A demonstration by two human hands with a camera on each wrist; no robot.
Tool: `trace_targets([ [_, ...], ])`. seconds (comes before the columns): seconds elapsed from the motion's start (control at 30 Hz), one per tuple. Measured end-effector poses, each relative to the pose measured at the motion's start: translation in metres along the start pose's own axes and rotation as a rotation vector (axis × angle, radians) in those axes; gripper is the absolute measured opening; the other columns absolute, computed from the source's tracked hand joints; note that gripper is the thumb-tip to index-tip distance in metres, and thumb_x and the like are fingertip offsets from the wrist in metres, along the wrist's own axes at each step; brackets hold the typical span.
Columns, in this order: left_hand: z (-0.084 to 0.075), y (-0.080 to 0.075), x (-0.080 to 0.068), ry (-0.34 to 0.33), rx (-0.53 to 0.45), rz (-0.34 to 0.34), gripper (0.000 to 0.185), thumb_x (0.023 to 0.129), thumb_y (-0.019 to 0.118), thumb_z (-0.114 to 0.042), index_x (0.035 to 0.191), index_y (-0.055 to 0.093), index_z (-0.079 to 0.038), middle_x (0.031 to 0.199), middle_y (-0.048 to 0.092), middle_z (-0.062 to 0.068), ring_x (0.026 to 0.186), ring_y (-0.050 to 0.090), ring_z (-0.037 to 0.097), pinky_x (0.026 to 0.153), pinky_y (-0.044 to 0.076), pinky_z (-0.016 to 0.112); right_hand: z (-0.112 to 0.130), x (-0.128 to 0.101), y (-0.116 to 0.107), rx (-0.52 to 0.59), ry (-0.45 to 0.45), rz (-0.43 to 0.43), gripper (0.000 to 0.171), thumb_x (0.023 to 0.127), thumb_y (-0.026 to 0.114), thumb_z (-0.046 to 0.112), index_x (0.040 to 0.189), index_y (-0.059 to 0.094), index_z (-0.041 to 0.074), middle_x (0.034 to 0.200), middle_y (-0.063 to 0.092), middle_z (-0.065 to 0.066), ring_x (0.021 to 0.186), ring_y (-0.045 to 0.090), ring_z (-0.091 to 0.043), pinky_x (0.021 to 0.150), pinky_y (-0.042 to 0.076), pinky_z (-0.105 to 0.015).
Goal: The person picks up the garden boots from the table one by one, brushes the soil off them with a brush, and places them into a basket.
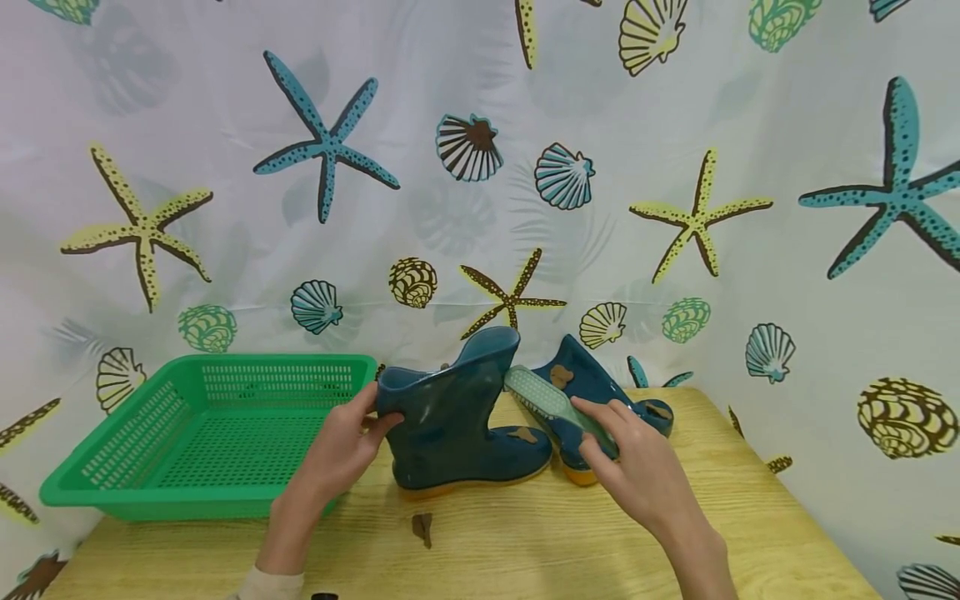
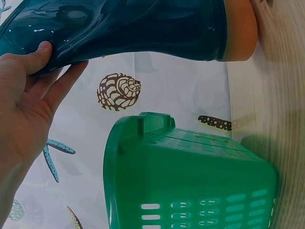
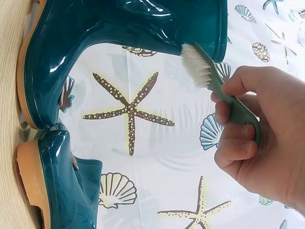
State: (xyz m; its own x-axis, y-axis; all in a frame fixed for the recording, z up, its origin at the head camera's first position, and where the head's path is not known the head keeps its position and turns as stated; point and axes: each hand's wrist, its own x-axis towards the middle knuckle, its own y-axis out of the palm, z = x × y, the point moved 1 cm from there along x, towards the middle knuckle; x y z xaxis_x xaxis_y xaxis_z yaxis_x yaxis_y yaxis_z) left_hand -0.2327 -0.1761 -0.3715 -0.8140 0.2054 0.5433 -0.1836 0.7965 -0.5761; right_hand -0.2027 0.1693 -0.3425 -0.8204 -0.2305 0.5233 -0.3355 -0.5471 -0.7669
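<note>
Nearest the head camera, two forearms reach out over the light wooden table (image 1: 525,542), which carries everything else. Behind it hangs a white curtain (image 1: 450,125) printed with starfish and shells. At the table's left end sits a green plastic basket (image 1: 150,492) with perforated walls, just beside the left hand.

Standing upright at the middle of the table is a dark teal rubber boot (image 1: 450,433) with an orange-tan sole, brown smudges on its side. A second boot (image 1: 592,383) of the same kind lies tipped over just behind and to the right of it, also smeared with brown.

Gripping the upright boot at the rim of its shaft is the left hand (image 1: 341,450), thumb on the outer face and fingers curled behind the edge. The right hand (image 1: 637,467) has its fingers wrapped round the handle of a pale green scrubbing brush (image 1: 547,404), whose white bristles meet the boot's shaft near the top edge. Smallest of all, a brown smear (image 1: 422,527) lies on the table in front of the boot.
</note>
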Motion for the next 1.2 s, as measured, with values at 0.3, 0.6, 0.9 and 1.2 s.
trace_targets([
  [0.3, 0.001, -0.003, 0.000, -0.037, 0.020, -0.100, 0.027, 0.094, 0.066, -0.003, 0.118, 0.057, -0.009, 0.108, 0.069, 0.008, 0.102, 0.070, 0.027, 0.078, 0.061, 0.041, 0.001, 0.001, 0.000, -0.009, 0.028, 0.042, 0.038, 0.095, 0.060, 0.012, 0.132, 0.065, 0.021, 0.086, 0.054, 0.007, 0.057, 0.036, -0.004, 0.054, 0.034, -0.022],
  [0.6, 0.001, -0.002, -0.001, -0.080, 0.016, -0.181, 0.022, 0.096, 0.064, -0.003, 0.116, 0.057, -0.008, 0.105, 0.069, 0.011, 0.105, 0.068, 0.033, 0.081, 0.060, 0.047, 0.000, 0.004, 0.005, -0.028, 0.072, 0.146, 0.038, 0.095, 0.061, 0.014, 0.132, 0.065, 0.018, 0.100, 0.063, 0.004, 0.074, 0.048, -0.010, 0.065, 0.041, -0.027],
  [0.9, 0.015, -0.003, -0.001, -0.127, -0.091, -0.189, 0.032, 0.098, 0.060, -0.003, 0.130, 0.055, -0.008, 0.118, 0.067, 0.015, 0.116, 0.064, 0.036, 0.088, 0.058, 0.051, -0.002, 0.004, 0.010, -0.021, 0.074, 0.188, 0.038, 0.096, 0.059, 0.016, 0.134, 0.063, 0.018, 0.102, 0.063, 0.003, 0.079, 0.050, -0.012, 0.069, 0.042, -0.030],
  [1.2, 0.024, -0.004, 0.001, -0.168, -0.109, -0.159, 0.033, 0.101, 0.056, -0.004, 0.133, 0.051, -0.010, 0.123, 0.064, 0.016, 0.121, 0.062, 0.035, 0.080, 0.056, 0.043, -0.013, 0.006, 0.016, 0.007, 0.071, 0.224, 0.039, 0.098, 0.057, 0.017, 0.137, 0.059, 0.015, 0.103, 0.061, 0.002, 0.084, 0.052, -0.014, 0.072, 0.044, -0.032],
])
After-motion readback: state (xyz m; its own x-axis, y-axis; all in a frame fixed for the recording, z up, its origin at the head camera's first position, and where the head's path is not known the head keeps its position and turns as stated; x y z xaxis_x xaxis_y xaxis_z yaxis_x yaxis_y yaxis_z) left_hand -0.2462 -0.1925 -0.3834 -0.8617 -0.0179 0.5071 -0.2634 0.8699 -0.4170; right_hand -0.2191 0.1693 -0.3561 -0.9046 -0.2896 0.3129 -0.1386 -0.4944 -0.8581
